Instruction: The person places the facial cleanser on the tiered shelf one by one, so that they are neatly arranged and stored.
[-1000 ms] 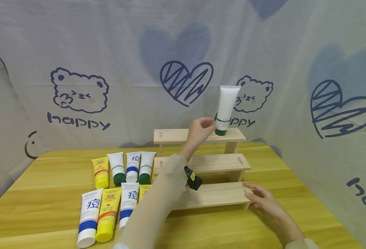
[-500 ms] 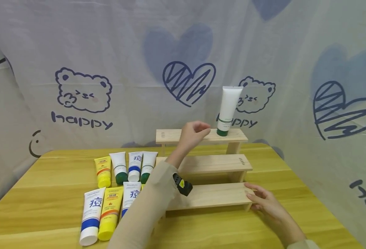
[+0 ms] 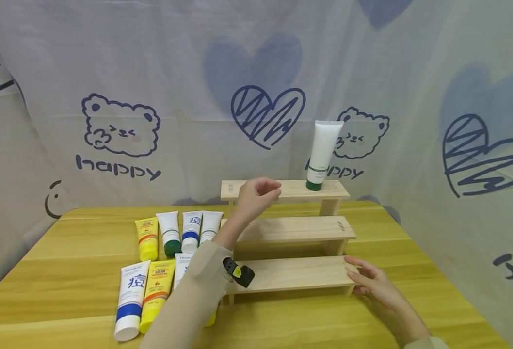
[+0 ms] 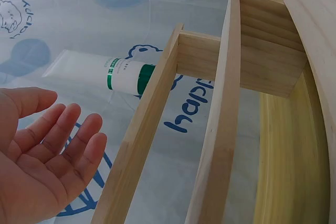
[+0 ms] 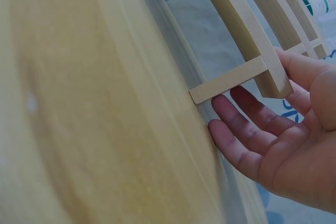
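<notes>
A three-step wooden display stand stands on the table. On the right end of its top step, a white squeeze tube with a dark green cap stands upright, cap down. My left hand is over the left part of the top step, apart from the tube, with loosely bent fingers and nothing in them; the left wrist view shows its bare palm. My right hand holds the right end of the lowest step, thumb at the board and fingers by the leg.
Left of the stand lie several tubes in two rows: yellow ones, white ones with green caps and white ones with blue bands. My left sleeve covers part of the front row. A printed curtain hangs behind the table.
My left hand has drawn away from the upright tube, moving left along the top step. The tube stays standing, and my right hand keeps its place on the lowest step.
</notes>
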Available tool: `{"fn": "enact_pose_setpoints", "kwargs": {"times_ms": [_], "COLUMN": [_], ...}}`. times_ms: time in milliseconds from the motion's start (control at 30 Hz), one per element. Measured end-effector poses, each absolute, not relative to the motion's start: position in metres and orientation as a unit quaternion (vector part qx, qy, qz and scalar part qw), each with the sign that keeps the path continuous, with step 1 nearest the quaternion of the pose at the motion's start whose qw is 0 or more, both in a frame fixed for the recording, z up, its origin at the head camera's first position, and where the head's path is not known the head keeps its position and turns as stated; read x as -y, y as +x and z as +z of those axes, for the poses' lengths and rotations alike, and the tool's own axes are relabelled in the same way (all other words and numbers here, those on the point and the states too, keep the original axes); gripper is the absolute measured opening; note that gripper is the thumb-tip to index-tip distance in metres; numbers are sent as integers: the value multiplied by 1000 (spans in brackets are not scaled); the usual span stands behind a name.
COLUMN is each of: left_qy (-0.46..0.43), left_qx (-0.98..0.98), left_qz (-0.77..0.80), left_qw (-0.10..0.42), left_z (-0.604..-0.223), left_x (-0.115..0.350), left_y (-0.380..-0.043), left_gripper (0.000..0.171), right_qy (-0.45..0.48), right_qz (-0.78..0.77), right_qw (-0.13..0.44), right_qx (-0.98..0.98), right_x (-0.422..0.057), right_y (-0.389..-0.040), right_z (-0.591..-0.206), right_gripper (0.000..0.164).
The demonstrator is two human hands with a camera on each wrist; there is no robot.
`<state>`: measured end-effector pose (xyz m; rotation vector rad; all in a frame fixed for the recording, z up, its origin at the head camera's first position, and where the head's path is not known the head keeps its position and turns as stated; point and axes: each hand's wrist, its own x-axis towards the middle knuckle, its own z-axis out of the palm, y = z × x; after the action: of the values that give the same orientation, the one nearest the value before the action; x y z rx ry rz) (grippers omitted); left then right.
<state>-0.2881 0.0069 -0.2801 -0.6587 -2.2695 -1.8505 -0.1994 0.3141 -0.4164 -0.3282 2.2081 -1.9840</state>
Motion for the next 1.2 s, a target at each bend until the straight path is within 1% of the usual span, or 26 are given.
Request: {"fn": "enact_pose_setpoints", "kwargs": {"times_ms": [200, 300, 500, 600, 833, 1100, 1200], "left_qy": [-234, -236, -222, -218, -205, -166, -158], "left_qx": [751, 752, 756, 760, 775, 795, 801], "left_qz": [-610, -608, -611, -607, -586, -570, -566], "left_qw": [91, 92, 76, 83, 121, 122, 120], "left_z": [-285, -287, -295, -298, -305, -321, -326], "left_x": [9, 16, 29, 37, 56, 83, 94], "left_y": [-279, -274, -265, -260, -252, -246, -242], "left_gripper": [20, 20, 21, 19, 20, 20, 20], "right_qy": [-111, -107, -104, -102, -92, -86, -90], "right_qz": [-668, -666, -663, -662, -654, -642, -649], "right_qw": [78, 75, 75, 75, 70, 77, 75], "right_qx": [-732, -734, -738, -739, -748, -758, -751], "right_x": [-313, -314, -314, -313, -314, -315, -315], "right_y": [-200, -199, -199, -199, -200, -201, -200], "right_z": [-416, -416, -416, -416, -416, -416, -417], "right_gripper": [32, 32, 34, 34, 33, 39, 36]}}
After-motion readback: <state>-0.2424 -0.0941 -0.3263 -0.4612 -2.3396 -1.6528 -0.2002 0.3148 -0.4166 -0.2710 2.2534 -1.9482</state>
